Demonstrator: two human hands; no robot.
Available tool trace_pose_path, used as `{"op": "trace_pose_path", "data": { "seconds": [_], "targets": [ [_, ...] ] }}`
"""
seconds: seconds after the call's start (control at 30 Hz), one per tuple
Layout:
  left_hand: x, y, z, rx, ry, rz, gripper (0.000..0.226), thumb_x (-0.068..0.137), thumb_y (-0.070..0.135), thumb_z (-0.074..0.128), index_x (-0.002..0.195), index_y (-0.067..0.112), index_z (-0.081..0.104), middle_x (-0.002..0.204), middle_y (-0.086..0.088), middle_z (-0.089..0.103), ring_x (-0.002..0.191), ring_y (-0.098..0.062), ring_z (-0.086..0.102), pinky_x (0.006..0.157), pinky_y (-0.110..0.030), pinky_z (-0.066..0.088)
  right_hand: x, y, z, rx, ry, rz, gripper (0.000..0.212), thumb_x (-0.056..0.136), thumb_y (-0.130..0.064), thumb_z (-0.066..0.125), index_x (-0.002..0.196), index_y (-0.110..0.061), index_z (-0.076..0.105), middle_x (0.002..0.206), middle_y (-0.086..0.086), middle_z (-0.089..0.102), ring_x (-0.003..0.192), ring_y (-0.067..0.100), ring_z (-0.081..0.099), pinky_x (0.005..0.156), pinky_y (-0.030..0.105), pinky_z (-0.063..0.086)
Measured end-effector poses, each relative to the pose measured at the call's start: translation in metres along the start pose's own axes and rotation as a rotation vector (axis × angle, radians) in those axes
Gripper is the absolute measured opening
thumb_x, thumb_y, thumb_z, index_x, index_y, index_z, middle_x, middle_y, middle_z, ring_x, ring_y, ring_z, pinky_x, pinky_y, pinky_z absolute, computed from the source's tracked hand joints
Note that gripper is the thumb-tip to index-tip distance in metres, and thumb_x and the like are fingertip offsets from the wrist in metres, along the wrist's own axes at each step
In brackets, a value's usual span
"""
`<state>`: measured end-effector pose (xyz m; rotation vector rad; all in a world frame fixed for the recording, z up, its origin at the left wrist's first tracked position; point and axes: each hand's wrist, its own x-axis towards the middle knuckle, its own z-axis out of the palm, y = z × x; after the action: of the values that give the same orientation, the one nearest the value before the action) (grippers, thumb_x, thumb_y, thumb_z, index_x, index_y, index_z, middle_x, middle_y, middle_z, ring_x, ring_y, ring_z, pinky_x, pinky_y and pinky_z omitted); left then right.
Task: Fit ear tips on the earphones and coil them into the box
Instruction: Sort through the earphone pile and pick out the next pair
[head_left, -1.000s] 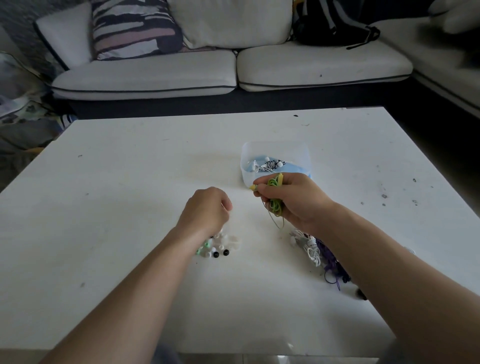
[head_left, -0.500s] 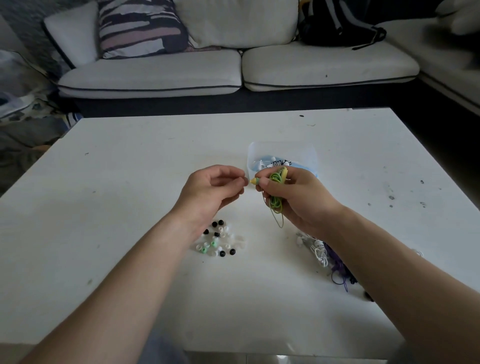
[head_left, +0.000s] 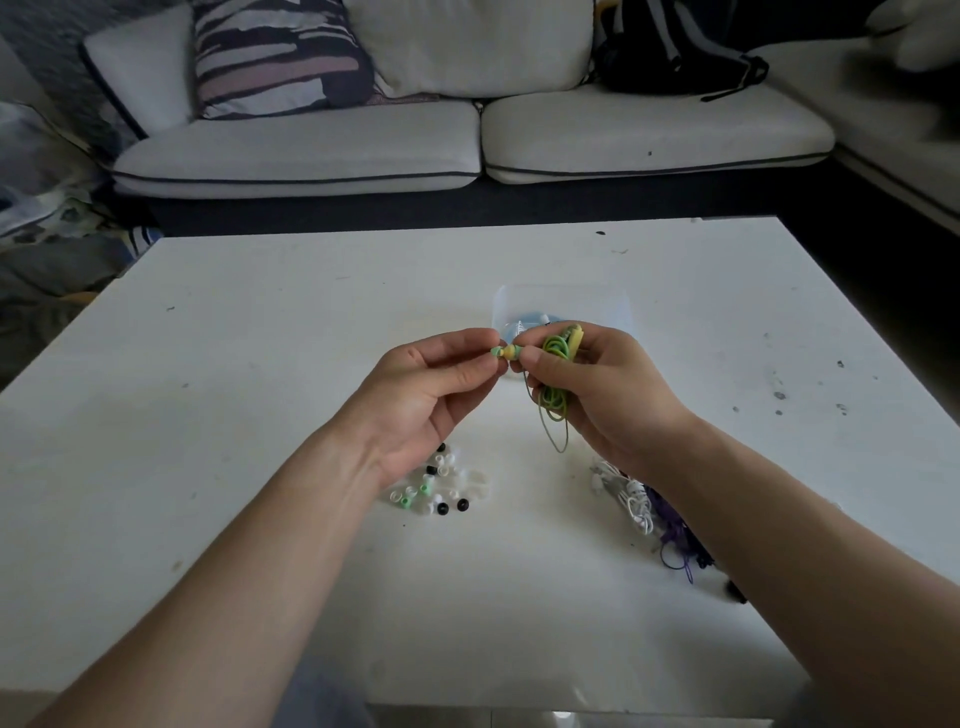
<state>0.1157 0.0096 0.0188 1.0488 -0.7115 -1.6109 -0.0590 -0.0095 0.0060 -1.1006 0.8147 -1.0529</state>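
My right hand (head_left: 597, 395) grips a bundle of green and yellow earphones (head_left: 557, 358), with a loop of cord hanging below the fingers. One yellow earbud sticks out to the left. My left hand (head_left: 431, 389) pinches a small green ear tip (head_left: 497, 352) against the end of that earbud. Just behind my hands stands a clear plastic box (head_left: 563, 306) with some earphones inside, partly hidden by my right hand. A pile of loose ear tips (head_left: 441, 486), white, black and green, lies on the table below my left wrist.
White earphones (head_left: 631, 499) and purple earphones (head_left: 675, 535) lie tangled on the white table (head_left: 260, 364) beside my right forearm. A white sofa (head_left: 467, 140) with cushions and a black backpack (head_left: 675, 57) stands behind the table.
My left hand rose from the pile of ear tips with a green tip and moved right to meet the earbud held in my right hand. My right hand lifted slightly.
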Motion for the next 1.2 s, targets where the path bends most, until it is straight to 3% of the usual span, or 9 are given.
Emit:
{"op": "trace_pose_path", "data": {
  "seconds": [0.33, 0.53, 0.7, 0.9, 1.2],
  "targets": [
    [-0.003, 0.001, 0.002, 0.025, 0.022, -0.015, 0.021, 0.089, -0.010, 0.056, 0.094, 0.003, 0.071, 0.082, -0.009, 0.074, 0.077, -0.014, 0.073, 0.069, -0.017, 0.058, 0.001, -0.001, -0.002, 0.011, 0.039, 0.013, 0.006, 0.090, 0.007, 0.063, 0.092, 0.003, 0.067, 0.074, 0.009, 0.062, 0.063, 0.014, 0.054, 0.061, 0.022, 0.048],
    [-0.004, 0.002, 0.003, 0.050, 0.013, -0.024, 0.020, 0.084, -0.008, 0.059, 0.087, 0.007, 0.072, 0.080, -0.009, 0.074, 0.075, -0.014, 0.073, 0.066, -0.017, 0.058, 0.001, -0.002, -0.006, -0.050, -0.004, 0.017, 0.007, 0.089, 0.005, 0.065, 0.089, 0.000, 0.070, 0.081, 0.017, 0.063, 0.067, 0.018, 0.055, 0.064, 0.025, 0.048],
    [-0.004, 0.001, 0.002, 0.069, -0.022, -0.030, 0.021, 0.072, -0.002, 0.064, 0.071, 0.014, 0.077, 0.076, -0.008, 0.073, 0.071, -0.013, 0.073, 0.063, -0.017, 0.057, 0.002, -0.004, -0.010, -0.118, -0.051, 0.005, 0.007, 0.087, 0.004, 0.068, 0.089, -0.002, 0.072, 0.082, 0.019, 0.060, 0.070, 0.020, 0.054, 0.066, 0.029, 0.047],
    [-0.003, 0.000, 0.000, 0.082, -0.071, -0.054, 0.020, 0.070, 0.000, 0.065, 0.071, 0.015, 0.078, 0.078, -0.007, 0.074, 0.072, -0.014, 0.073, 0.062, -0.018, 0.057, 0.001, -0.006, -0.015, -0.197, -0.089, -0.019, 0.009, 0.087, 0.001, 0.069, 0.095, 0.005, 0.070, 0.082, 0.021, 0.061, 0.072, 0.023, 0.054, 0.068, 0.031, 0.048],
    [-0.003, -0.001, -0.002, 0.102, -0.071, -0.072, 0.018, 0.070, 0.001, 0.065, 0.072, 0.013, 0.078, 0.079, -0.007, 0.074, 0.073, -0.014, 0.073, 0.063, -0.018, 0.057, 0.002, -0.008, -0.019, -0.319, -0.121, -0.054, 0.005, 0.087, -0.002, 0.072, 0.091, 0.000, 0.074, 0.079, 0.016, 0.064, 0.072, 0.021, 0.056, 0.070, 0.033, 0.047]
  ]
}}
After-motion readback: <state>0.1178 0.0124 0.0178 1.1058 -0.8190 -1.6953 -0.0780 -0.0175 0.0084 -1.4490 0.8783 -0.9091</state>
